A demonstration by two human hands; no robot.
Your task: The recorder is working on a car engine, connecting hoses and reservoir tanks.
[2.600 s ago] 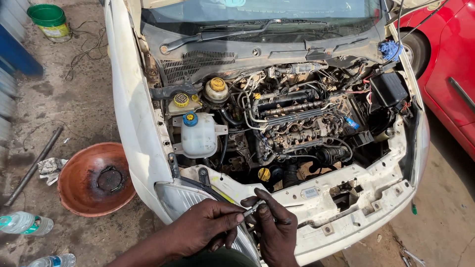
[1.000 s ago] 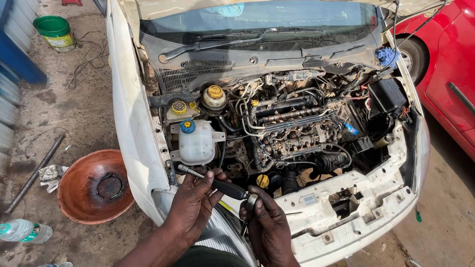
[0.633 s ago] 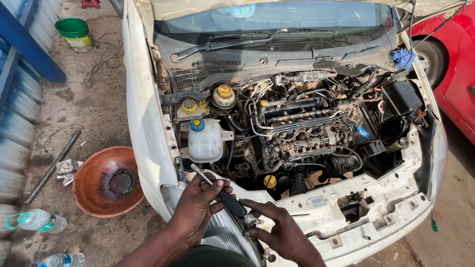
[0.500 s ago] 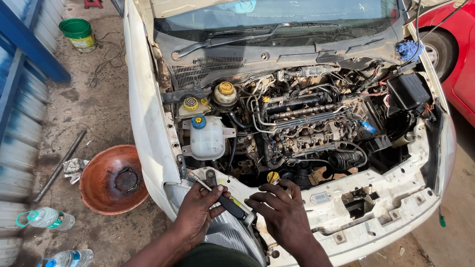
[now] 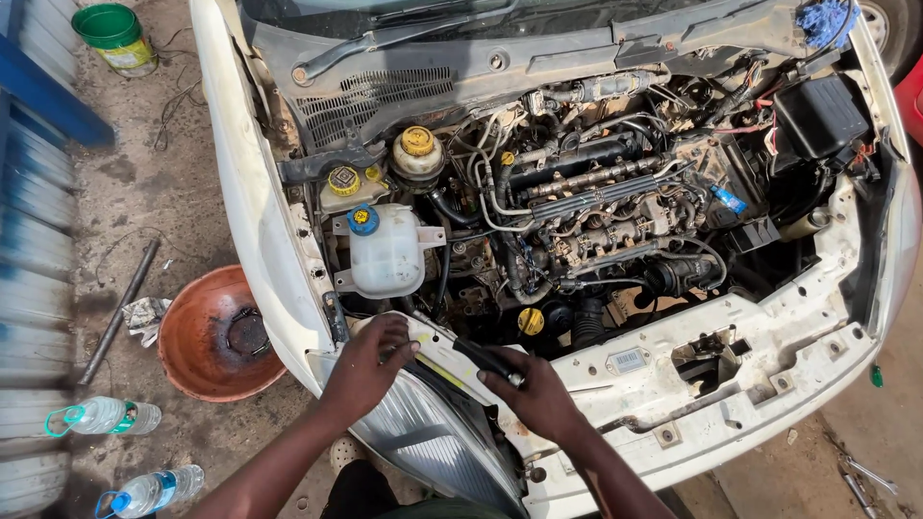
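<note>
I look down into the open engine bay of a white car (image 5: 750,336). My left hand (image 5: 370,360) rests on the top edge of the headlight (image 5: 423,437) at the front left corner, fingers curled near a screwdriver's metal shaft. My right hand (image 5: 538,394) grips the black handle of that screwdriver (image 5: 486,358), which lies along the front panel pointing toward the left hand. Just behind sit the white coolant tank (image 5: 386,255) with a blue cap and a yellow oil cap (image 5: 531,320).
An orange-brown basin (image 5: 216,332) with a dark ring inside sits on the ground left of the car. Two plastic water bottles (image 5: 106,415) lie nearby, a metal bar (image 5: 120,308) beside them. A green bucket (image 5: 115,37) stands far left. A red car (image 5: 909,96) is at right.
My view has moved closer to the front left corner. Both hands shifted from in front of the bumper up onto the headlight's top edge, the right hand now on the screwdriver handle.
</note>
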